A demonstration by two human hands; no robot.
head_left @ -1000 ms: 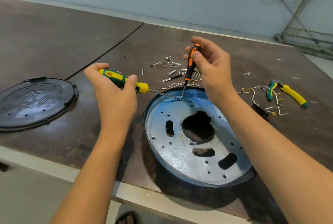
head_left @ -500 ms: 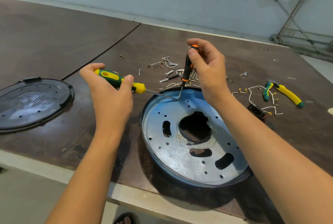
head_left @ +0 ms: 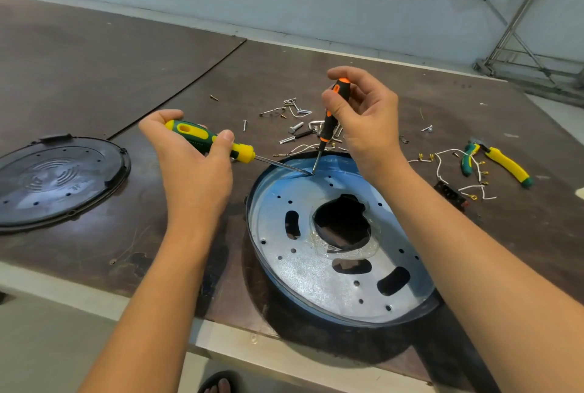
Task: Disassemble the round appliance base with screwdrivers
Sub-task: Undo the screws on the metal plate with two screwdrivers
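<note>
No text is legible; embossed marks on the black cover (head_left: 60, 179) are unreadable.

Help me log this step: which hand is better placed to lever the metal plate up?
Likely left. The left hand wraps the yellow-green screwdriver, whose shaft lies shallow with its tip at the metal plate's far edge; the right hand pinches the orange-black screwdriver nearly upright there.

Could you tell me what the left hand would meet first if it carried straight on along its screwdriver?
Probably the round base: the yellow screwdriver in the left hand has its tip at the far rim, beside the tip of the orange screwdriver; depth is unclear.
</note>
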